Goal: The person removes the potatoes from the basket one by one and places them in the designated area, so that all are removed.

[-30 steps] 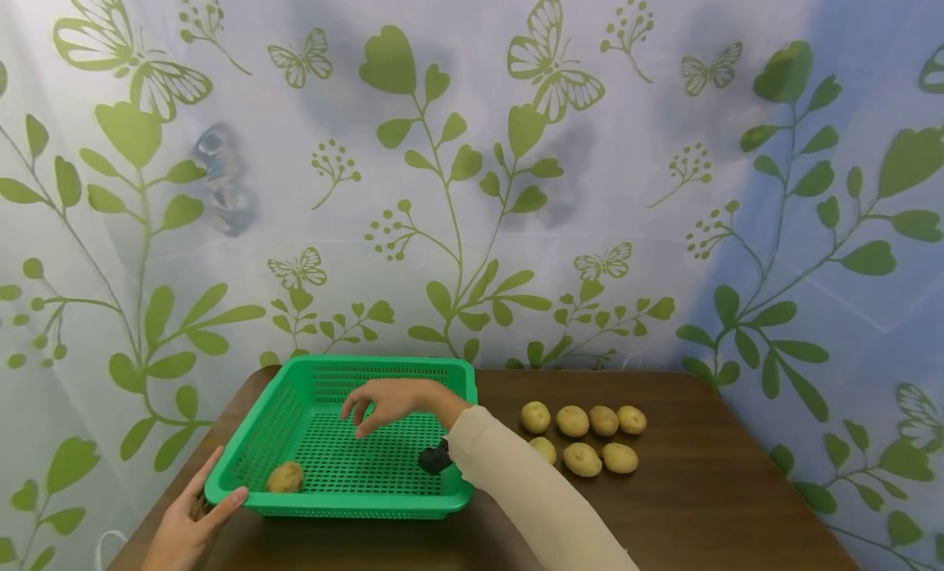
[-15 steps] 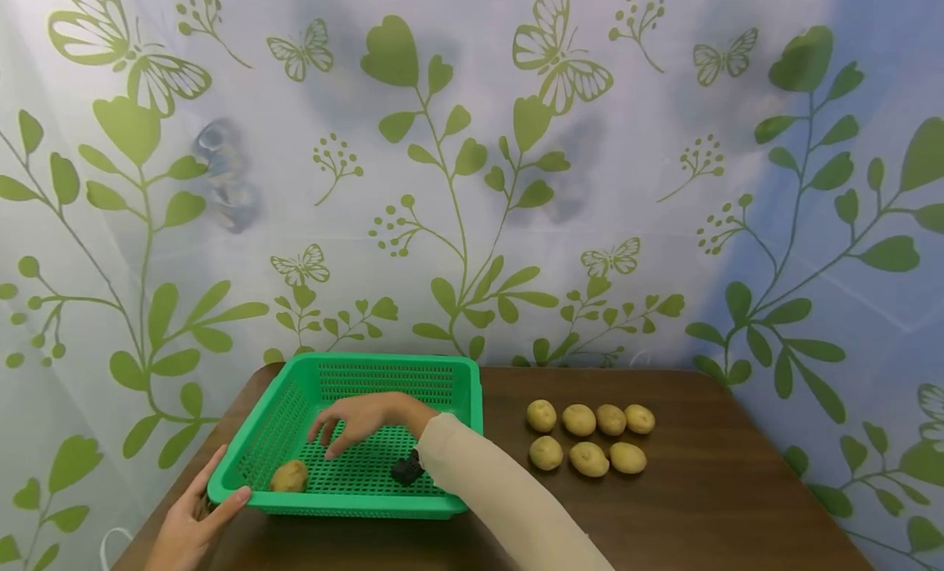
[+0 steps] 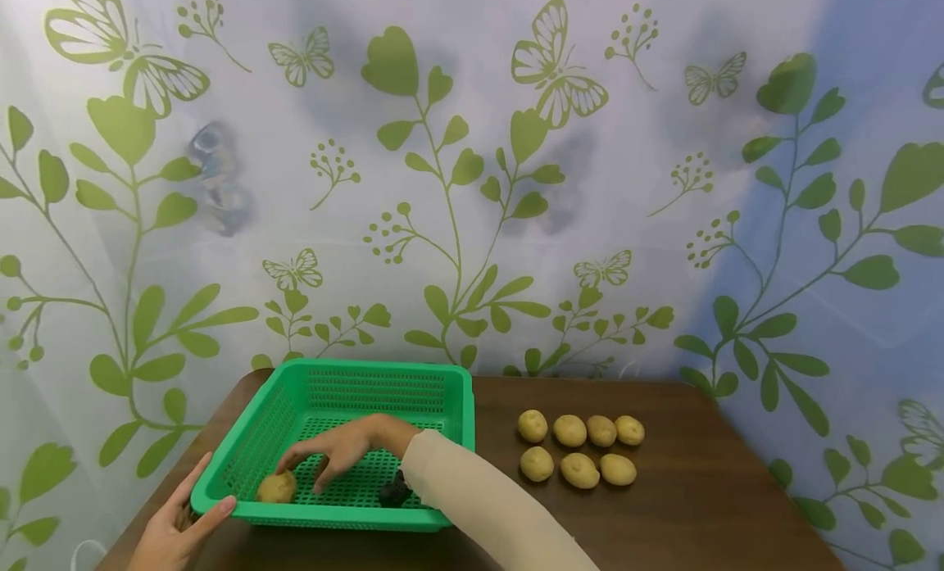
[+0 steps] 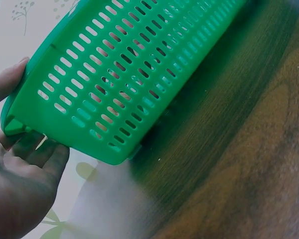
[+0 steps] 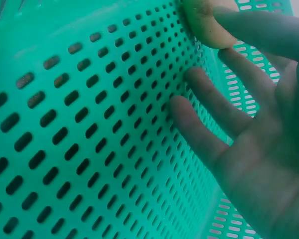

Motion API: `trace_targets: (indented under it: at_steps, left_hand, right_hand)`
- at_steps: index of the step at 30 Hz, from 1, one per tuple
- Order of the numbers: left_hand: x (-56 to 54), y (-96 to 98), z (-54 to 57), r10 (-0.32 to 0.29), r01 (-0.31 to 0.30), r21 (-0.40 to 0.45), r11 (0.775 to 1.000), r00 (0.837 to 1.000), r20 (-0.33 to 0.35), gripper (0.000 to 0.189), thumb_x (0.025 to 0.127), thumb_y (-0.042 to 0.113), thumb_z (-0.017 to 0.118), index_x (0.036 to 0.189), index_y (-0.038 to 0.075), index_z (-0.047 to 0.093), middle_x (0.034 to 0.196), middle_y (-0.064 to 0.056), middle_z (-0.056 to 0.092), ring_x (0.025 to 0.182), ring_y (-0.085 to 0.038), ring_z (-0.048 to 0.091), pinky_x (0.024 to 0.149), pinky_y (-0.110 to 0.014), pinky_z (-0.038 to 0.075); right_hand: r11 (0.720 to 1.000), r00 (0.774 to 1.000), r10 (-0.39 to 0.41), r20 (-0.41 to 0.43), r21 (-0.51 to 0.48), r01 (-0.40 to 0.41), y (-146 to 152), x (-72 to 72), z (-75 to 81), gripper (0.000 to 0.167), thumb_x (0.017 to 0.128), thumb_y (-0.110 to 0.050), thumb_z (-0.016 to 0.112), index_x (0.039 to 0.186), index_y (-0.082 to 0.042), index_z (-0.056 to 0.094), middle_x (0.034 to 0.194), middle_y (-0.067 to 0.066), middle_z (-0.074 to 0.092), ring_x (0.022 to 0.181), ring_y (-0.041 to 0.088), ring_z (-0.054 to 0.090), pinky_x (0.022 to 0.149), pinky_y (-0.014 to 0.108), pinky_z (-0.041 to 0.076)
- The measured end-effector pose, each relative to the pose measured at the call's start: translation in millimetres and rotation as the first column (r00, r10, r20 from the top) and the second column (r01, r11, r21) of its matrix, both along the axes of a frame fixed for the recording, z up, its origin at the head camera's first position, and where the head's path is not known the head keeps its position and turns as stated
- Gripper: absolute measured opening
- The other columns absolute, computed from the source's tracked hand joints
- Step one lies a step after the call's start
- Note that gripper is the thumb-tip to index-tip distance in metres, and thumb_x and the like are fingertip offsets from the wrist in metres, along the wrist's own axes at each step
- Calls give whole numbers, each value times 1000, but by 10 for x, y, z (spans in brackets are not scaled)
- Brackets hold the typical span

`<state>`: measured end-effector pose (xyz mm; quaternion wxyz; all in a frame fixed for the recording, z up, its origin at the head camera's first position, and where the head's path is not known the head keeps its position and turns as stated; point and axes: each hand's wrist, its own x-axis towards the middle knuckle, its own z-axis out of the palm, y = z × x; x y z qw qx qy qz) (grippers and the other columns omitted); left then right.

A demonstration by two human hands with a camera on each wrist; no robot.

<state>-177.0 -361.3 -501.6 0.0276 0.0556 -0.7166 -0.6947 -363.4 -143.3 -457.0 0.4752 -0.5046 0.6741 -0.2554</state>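
Observation:
A green perforated plastic basket sits on the left part of the table. My left hand grips its near left corner, thumb over the rim and fingers below it, as the left wrist view shows. One potato lies inside, in the near left corner. My right hand reaches down into the basket, fingers spread. Its fingertips are right at that potato in the head view, the thumb a little apart. In the right wrist view, a digit overlaps the potato while other fingers point toward the basket's mesh.
Right of the basket, several potatoes lie in two rows on the dark brown wooden table. A patterned curtain with leaves and butterflies hangs behind the table. A black wrist device sits under the right wrist.
My right hand has moved left and down inside the basket, from above its middle to the potato in the corner. The left hand keeps its hold on the basket corner.

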Motion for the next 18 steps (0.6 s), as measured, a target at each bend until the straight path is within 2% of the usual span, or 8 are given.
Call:
trace_targets:
  at_steps: [1, 2, 4, 9, 11, 15, 18]
  left_hand:
    - [-7, 8, -1, -6, 6, 17, 1000, 1000, -16, 88, 108, 11, 59, 164, 4, -8, 162, -32, 0, 104, 20, 50, 85, -15, 53]
    - [-11, 15, -2, -5, 6, 35, 999, 1000, -29, 88, 107, 10, 60, 164, 4, -7, 162, -32, -1, 105, 19, 50, 85, -16, 53]
    - [-10, 17, -4, 1, 0, 30, 1000, 999, -34, 88, 107, 10, 60, 165, 4, -6, 162, -27, 10, 105, 19, 51, 85, -15, 53]
    - [5, 26, -5, 7, -7, -6, 1000, 1000, -8, 89, 107, 11, 61, 164, 2, -6, 154, -19, 20, 103, 17, 53, 84, -18, 54]
    - [5, 32, 4, 8, -8, -16, 1000, 1000, 5, 90, 107, 12, 62, 164, 2, -6, 157, -28, 14, 102, 17, 53, 85, -18, 54]
    - [-1, 30, 33, 12, -10, -62, 998, 999, 35, 90, 107, 16, 62, 164, 3, -6, 160, -35, 9, 99, 20, 50, 84, -17, 54]
    - [-6, 29, 55, 11, -6, -83, 997, 998, 57, 91, 107, 19, 62, 164, 4, -7, 162, -37, 7, 97, 22, 47, 83, -16, 53]
  right_hand:
    - [1000, 1000, -5, 3, -4, 5, 5, -5, 2, 67, 99, 9, 63, 158, -12, 37, 161, -6, 35, 142, -3, 30, 103, 17, 42]
    - [1000, 1000, -9, 5, -5, 9, 9, -8, 5, 66, 99, 9, 63, 157, -12, 38, 160, -6, 36, 142, -3, 31, 103, 17, 43]
    - [1000, 1000, -16, 7, 3, 16, 14, -10, 5, 67, 99, 8, 63, 157, -14, 38, 155, -7, 40, 140, -1, 36, 101, 18, 44]
    - [999, 1000, -24, 17, 44, 23, 20, 14, -26, 69, 100, 8, 63, 159, -17, 37, 146, -7, 45, 134, 2, 43, 98, 18, 47]
    - [999, 999, -30, 25, 45, 29, 25, 21, -39, 67, 100, 9, 62, 158, -15, 37, 149, -6, 43, 134, 4, 45, 98, 19, 47]
    - [998, 995, -58, 82, 33, 56, 43, 27, -40, 58, 99, 11, 61, 149, -11, 40, 154, -6, 38, 132, 7, 48, 98, 21, 48]
    - [998, 993, -52, 110, 23, 50, 53, 22, -39, 55, 98, 13, 62, 144, -9, 41, 151, -5, 40, 132, 5, 46, 97, 21, 49]
